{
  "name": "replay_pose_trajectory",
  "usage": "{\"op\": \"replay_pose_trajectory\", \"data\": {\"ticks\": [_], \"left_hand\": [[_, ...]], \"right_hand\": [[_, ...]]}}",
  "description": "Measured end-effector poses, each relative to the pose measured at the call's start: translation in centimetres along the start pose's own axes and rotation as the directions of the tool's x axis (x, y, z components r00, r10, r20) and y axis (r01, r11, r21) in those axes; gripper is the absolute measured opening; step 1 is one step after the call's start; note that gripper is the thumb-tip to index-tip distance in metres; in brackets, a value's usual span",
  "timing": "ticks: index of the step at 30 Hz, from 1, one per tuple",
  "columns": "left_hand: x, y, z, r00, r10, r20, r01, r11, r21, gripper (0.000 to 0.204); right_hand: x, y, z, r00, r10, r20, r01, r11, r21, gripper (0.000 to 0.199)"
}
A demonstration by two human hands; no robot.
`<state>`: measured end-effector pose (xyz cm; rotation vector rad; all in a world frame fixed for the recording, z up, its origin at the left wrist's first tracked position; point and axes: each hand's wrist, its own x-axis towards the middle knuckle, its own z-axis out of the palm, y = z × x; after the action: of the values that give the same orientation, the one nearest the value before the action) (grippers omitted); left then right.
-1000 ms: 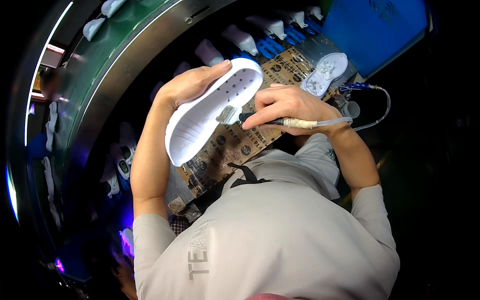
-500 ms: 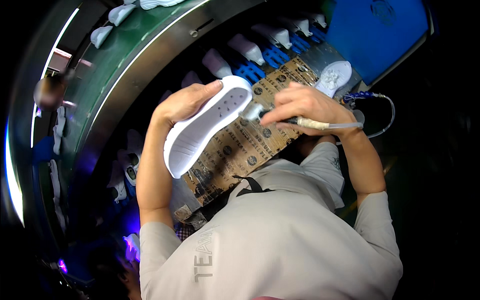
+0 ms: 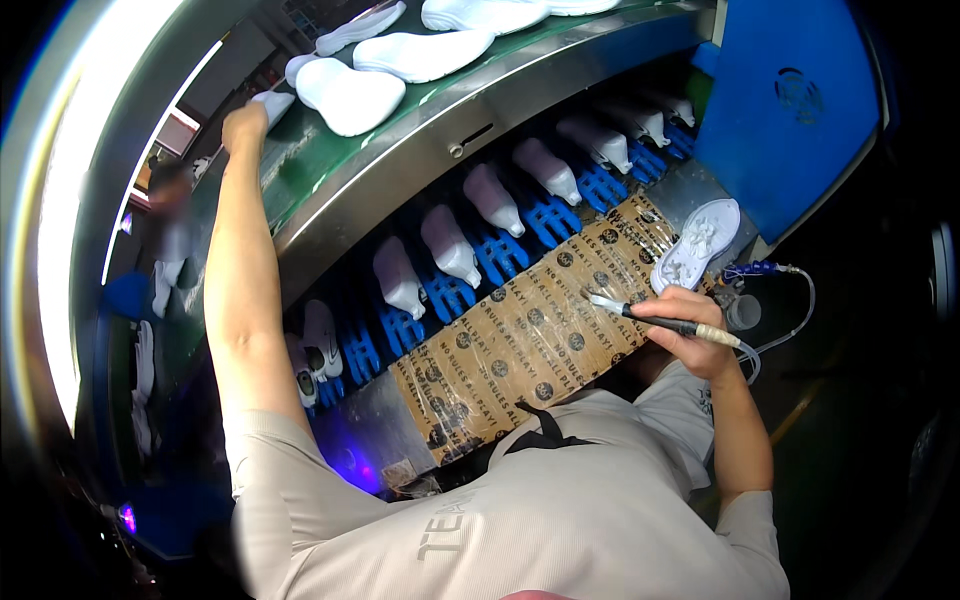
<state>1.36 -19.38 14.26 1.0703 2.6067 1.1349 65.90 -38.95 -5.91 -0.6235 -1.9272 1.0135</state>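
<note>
While our right hand (image 3: 690,335) grips 1 brush (image 3: 626,310), our left hand (image 3: 245,128) touches 1 white sole (image 3: 275,107), gripped or not we cannot tell; a slack hold could drop it.

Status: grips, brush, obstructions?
Left grip at white sole by green belt, hold unclear. Right grip holds brush, tip over cardboard. Another white sole beyond, not blocking.

A bright white light (image 3: 60,250) bends along the left edge. Soles (image 3: 350,97) near the top shine very white. Purple light (image 3: 352,470) glows at the lower left. The right side is dark.
</note>
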Motion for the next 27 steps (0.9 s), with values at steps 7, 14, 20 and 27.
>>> {"op": "replay_pose_trajectory", "data": {"ticks": [7, 14, 20, 27], "left_hand": [[4.5, -4.3, 3.4, 0.926, 0.378, -0.013, -0.250, 0.638, 0.728, 0.056], [4.4, -5.0, 3.1, 0.791, 0.611, -0.012, -0.411, 0.546, 0.730, 0.038], [-9.1, -0.3, -2.4, 0.511, 0.834, -0.207, -0.689, 0.542, 0.481, 0.031], [-36.8, -0.1, -2.2, 0.376, 0.872, -0.312, -0.918, 0.396, 0.001, 0.019]], "right_hand": [[-4.7, 1.0, -0.1, 0.952, 0.275, -0.137, -0.282, 0.959, -0.039, 0.030], [-4.9, 2.5, 1.4, 0.952, 0.230, -0.203, -0.209, 0.971, 0.118, 0.038], [-2.5, 2.2, 2.3, 0.951, 0.243, -0.192, -0.165, 0.922, 0.350, 0.036], [3.8, -0.2, 5.6, 0.990, 0.090, -0.110, 0.006, 0.746, 0.666, 0.045]]}}
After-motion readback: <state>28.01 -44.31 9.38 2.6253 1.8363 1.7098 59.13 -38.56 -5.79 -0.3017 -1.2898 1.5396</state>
